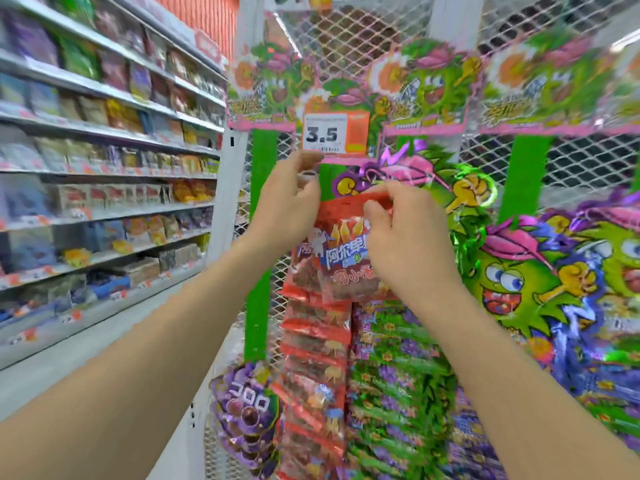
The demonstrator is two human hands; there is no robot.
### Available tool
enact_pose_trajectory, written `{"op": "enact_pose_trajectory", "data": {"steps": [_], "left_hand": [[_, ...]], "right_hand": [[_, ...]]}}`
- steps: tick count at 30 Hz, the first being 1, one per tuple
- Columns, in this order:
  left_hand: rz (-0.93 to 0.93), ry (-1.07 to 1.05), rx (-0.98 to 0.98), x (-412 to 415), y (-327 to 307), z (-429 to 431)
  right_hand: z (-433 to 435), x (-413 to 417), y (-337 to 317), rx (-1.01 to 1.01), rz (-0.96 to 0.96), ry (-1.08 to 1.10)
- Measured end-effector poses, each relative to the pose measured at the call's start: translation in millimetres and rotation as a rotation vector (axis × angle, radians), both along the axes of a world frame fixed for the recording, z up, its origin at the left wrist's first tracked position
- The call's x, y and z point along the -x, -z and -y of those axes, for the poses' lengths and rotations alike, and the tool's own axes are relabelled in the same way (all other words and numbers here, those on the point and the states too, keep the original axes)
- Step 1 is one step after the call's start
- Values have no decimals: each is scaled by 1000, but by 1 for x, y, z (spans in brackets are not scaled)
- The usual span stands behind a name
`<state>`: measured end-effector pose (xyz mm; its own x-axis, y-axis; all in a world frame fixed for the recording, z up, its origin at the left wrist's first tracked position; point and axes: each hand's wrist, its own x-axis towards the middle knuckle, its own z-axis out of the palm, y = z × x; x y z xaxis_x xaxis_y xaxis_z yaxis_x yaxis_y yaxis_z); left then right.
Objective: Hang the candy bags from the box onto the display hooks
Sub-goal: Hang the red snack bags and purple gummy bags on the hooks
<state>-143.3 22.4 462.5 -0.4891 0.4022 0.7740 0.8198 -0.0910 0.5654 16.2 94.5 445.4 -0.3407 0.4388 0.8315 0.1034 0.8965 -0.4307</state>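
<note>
red candy bag (341,263): held up in front of the mesh panel (363,32), just below the price tag (325,133). long axis roughly vertical, tilted a little, header strip uppermost, printed face toward the camera. lower body hangs free over the column of hung red bags (313,358), overlapping the topmost one.

right hand (401,237): thumb and fingertips closed in a narrow pinch on the right part of the header's top edge. it carries the bag.

left hand (294,199): nearer the hanging point. fingers curled up at the header's upper left corner, directly under the tag. whether they pinch the header, the hook or both: cannot tell, motion blur. hook tip itself not made out.

judgement: step in hand is threading the header hole onto the hook. the hole has to go up and left from the right hand's pinch toward the left hand's fingers, then back toward the mesh.

room: tight. price tag close above; green character bags (512,282) crowd the right side; green-and-purple packs (391,375) just beside the red column; purple bags (244,414) low on the left. open space toward the aisle shelves (104,140), well apart. risk: header catching the tag. box not in view.
</note>
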Motion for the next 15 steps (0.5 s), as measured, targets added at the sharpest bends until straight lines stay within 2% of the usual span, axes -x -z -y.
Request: {"op": "enact_pose_trajectory", "data": {"steps": [8, 15], "left_hand": [[-28, -21, 98, 5, -27, -7], [207, 80, 106, 8, -39, -2]], "right_hand": [[-25, 47, -42, 25, -81, 49], [-35, 67, -50, 165, -174, -4]]}}
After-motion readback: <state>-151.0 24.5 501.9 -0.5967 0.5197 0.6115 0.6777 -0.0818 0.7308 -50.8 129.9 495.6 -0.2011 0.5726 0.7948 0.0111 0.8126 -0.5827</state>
